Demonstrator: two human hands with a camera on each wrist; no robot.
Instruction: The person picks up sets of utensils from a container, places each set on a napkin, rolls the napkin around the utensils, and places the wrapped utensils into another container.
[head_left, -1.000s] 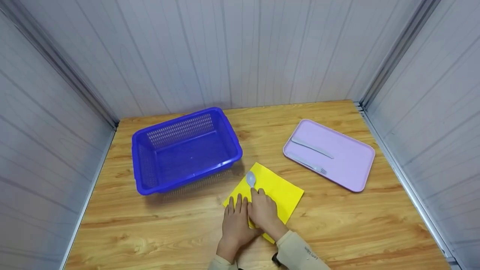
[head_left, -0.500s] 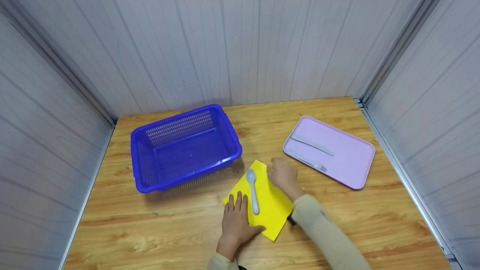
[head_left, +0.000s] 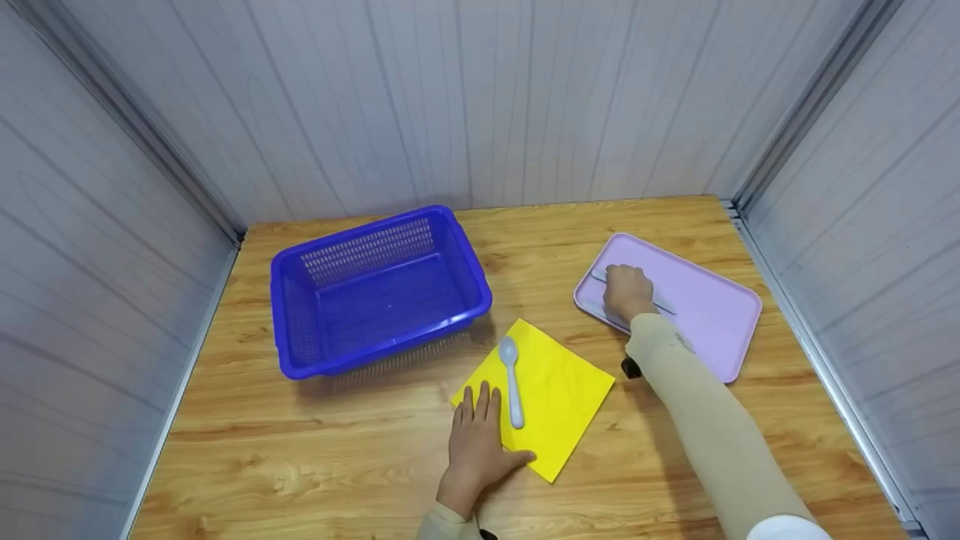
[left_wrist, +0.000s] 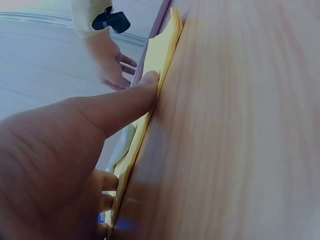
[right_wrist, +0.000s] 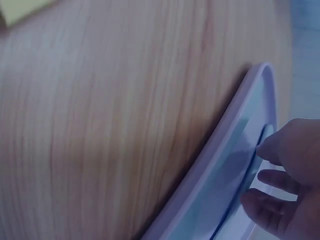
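My left hand (head_left: pixel 478 446) rests flat with spread fingers on the lower left edge of a folded yellow napkin (head_left: pixel 570 390). On the napkin, close to those fingers, lies a pale plastic spoon (head_left: pixel 513 386), bowl pointing away. My right hand (head_left: pixel 628 291) is over a lilac tray (head_left: pixel 712 315), at a pale plastic knife (head_left: pixel 663 304); the hand covers the knife's middle. In the right wrist view its thumb and fingers stand apart at the knife (right_wrist: pixel 245 185). A fork (head_left: pixel 600 311) lies beside the knife, its tined end hidden by the hand and sleeve.
A blue basket (head_left: pixel 480 300) with perforated sides stands at the back left of the wooden table (head_left: pixel 300 465). Pale panel walls enclose the table at the back and on both sides. Bare wood lies between basket and tray.
My right hand has let go of the spoon, leaving it on the napkin, and has moved right and away to the knife on the tray. My left hand stays on the napkin.
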